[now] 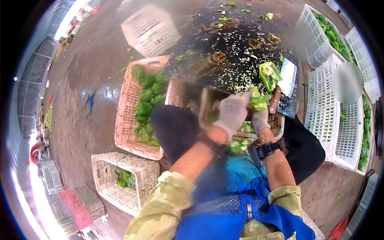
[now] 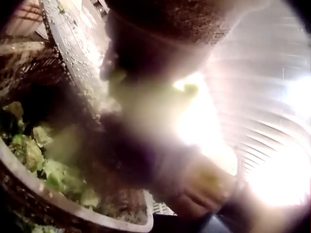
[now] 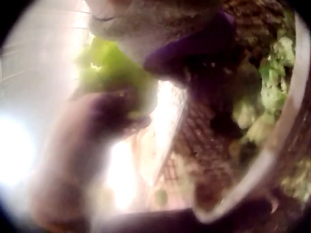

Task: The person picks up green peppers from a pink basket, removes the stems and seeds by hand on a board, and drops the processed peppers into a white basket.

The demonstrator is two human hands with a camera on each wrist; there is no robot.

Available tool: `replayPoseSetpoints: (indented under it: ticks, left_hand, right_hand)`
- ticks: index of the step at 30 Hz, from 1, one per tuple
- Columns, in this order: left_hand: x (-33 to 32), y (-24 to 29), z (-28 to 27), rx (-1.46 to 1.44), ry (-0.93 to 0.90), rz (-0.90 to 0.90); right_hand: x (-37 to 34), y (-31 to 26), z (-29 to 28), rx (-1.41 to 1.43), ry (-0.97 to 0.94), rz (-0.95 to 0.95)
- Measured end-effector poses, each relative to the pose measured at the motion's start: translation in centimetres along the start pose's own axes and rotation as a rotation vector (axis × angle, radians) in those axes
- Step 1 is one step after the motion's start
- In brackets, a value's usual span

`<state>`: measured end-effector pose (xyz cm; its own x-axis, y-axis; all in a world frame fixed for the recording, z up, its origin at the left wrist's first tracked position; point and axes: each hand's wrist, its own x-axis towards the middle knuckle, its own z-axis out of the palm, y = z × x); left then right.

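Both hands wear pale gloves with dark purple palms and meet over a scrap-filled crate. Between them is a light green pepper, blurred in every view. My right hand grips it from below, at its near side. The fingers of my left hand curl at its left edge; in the right wrist view the left hand pinches the pepper. Just beyond, an opened green pepper with its pale seed core showing lies on the black board. Pale green scraps lie in the crate.
A cleaver with a wooden handle lies on the board's right side, among scattered seeds. Left of the knees stands a pinkish crate of green peppers. White crates with peppers are stacked at right; another sits lower left.
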<state>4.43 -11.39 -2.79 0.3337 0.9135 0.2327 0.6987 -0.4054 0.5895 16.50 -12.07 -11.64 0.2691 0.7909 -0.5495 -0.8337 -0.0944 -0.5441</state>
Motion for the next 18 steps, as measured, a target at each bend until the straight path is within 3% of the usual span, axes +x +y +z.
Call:
replayPoseSetpoints:
  ticks: [1,2,4,5,6,8,10,12,14,15,16,18]
  left_hand:
    - [-0.2,-0.6,0.5,-0.028,0.070,-0.007]
    - [-0.1,-1.3,0.9,-0.056,0.136,-0.006]
    - [1.1,-2.7,-0.2,-0.634,-0.015,-0.424]
    - [1.7,-1.6,-2.5,-0.852,0.000,-0.576]
    - [2.1,-2.2,-2.7,-1.077,0.037,-0.637]
    - [2.3,-3.1,-3.4,-1.081,-0.031,-0.708]
    - [2.0,-3.9,-3.3,-1.090,-0.116,-0.630]
    - [1.8,-3.5,-2.9,-1.022,-0.189,-0.579]
    - [1.7,-2.3,-2.7,-0.886,-0.226,-0.544]
    - [1.6,-2.8,-2.2,-0.776,-0.304,-0.397]
    - [1.7,-2.6,-2.6,-0.923,-0.400,-0.433]
    - [1.8,-2.1,-4.1,-1.220,-0.596,-0.506]
  right_hand:
    - [-1.0,-0.1,-0.9,-0.745,-0.222,-0.420]
    - [-0.5,-0.9,-0.8,-0.877,-0.166,-0.292]
    - [-2.1,-4.6,0.6,-1.263,-0.302,0.021]
    - [-3.6,-6.4,1.3,-1.616,-0.411,0.005]
    - [-3.6,-6.7,0.8,-1.985,-0.544,-0.203]
    - [-3.9,-7.2,0.3,-1.957,-0.475,-0.447]
    - [-4.0,-7.5,2.6,-1.132,-0.397,-0.183]
    - [-4.3,-8.8,5.4,-0.814,-0.371,0.043]
    - [-3.1,-7.7,5.5,-0.994,-0.394,-0.055]
    - [-3.2,-7.3,5.3,-1.062,-0.454,-0.089]
    - [-2.5,-6.1,4.7,-0.997,-0.530,-0.267]
    - [-2.9,-7.0,3.9,-0.681,-0.404,-0.049]
